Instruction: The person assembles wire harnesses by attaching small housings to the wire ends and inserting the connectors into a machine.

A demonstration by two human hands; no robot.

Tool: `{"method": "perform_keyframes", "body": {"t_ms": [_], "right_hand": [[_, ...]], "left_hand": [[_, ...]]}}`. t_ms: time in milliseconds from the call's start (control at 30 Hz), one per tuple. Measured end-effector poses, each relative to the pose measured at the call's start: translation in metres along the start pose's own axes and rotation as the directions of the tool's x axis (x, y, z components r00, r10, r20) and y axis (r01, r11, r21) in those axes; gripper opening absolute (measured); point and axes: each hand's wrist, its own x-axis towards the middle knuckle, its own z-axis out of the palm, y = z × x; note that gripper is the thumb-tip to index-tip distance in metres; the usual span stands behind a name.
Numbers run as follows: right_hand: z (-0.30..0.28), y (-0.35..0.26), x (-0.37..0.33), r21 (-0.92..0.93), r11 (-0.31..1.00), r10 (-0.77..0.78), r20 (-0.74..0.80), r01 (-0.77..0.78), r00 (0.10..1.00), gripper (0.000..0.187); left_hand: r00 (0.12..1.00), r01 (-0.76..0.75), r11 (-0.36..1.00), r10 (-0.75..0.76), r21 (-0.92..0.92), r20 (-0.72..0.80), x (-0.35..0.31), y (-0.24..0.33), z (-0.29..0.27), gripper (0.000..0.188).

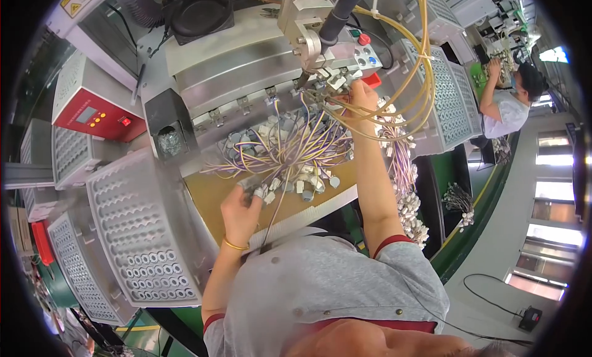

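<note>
My left hand reaches in at the near left of a pile of wire leads. Its thumb and fingers close at the small grey and white connectors, but what lies between them is unclear. Purple and yellow wires fan out across the pile, with connectors at their ends. Farther off, my right hand is raised to the machine's row of fixtures, fingers bent together at a small white connector. Beside it the slanted metal tool head comes down close to the fixtures.
Looped yellow hoses hang just right of my right arm. A black bin and a red-fronted control box stand left. Grey trays with round parts flank me. Wire bundles hang at right; another person works beyond.
</note>
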Motion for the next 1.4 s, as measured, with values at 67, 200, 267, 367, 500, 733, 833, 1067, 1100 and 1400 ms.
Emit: {"method": "perform_keyframes", "body": {"t_ms": [67, 200, 267, 367, 500, 733, 833, 1067, 1100, 1400], "right_hand": [[-0.004, 0.007, 0.007, -0.163, 0.985, -0.063, -0.001, 0.062, 0.998, 0.018], [-0.007, -0.007, -0.005, -0.217, 0.974, -0.057, 0.053, 0.068, 0.997, 0.020], [-0.010, -0.011, -0.015, -0.219, 0.968, -0.116, 0.025, 0.119, 0.993, 0.016], [-0.008, -0.005, -0.052, -0.460, 0.707, -0.603, 0.003, 0.537, 0.797, 0.014], [0.019, 0.001, -0.138, -0.361, 0.466, -0.466, 0.675, 0.807, 0.571, 0.019], [0.112, 0.026, -0.178, -0.022, 0.427, -0.166, 0.981, 0.904, 0.102, 0.020], [0.111, 0.042, -0.170, -0.037, 0.624, -0.291, 0.916, 0.781, 0.276, 0.012], [0.115, 0.023, -0.174, -0.315, 0.837, 0.128, 0.908, 0.448, 0.400, 0.013], [0.113, 0.028, -0.174, -0.300, 0.851, 0.110, 0.904, 0.431, 0.413, 0.012], [0.114, 0.020, -0.173, -0.274, 0.847, 0.069, 0.907, 0.455, 0.416, 0.017]], "left_hand": [[0.934, 0.342, 0.894, -0.288, -0.291, 0.212, -0.004, -0.009, -0.012, 0.024], [0.956, 0.260, 0.965, -0.263, 0.041, 0.132, -0.008, -0.012, -0.058, 0.020], [0.963, 0.267, 0.963, -0.268, -0.020, -0.039, -0.011, -0.013, -0.073, 0.019], [0.896, 0.080, 0.985, -0.139, -0.154, -0.422, -0.015, -0.020, -0.087, 0.020], [0.838, 0.485, 0.795, -0.541, -0.365, -0.065, -0.014, 0.010, -0.108, 0.031], [0.926, 0.279, 0.775, -0.374, -0.567, -0.055, -0.024, -0.008, -0.115, 0.024], [0.836, 0.343, 0.936, -0.266, 0.079, -0.480, -0.048, -0.039, -0.173, 0.022], [0.708, 0.694, 0.067, 0.117, 0.717, -0.696, -0.164, -0.167, -0.258, 0.033], [0.730, 0.658, 0.059, 0.194, 0.751, -0.655, -0.157, -0.158, -0.253, 0.035], [0.699, 0.106, 0.960, -0.258, -0.260, -0.667, -0.089, -0.060, -0.184, 0.027]]}}
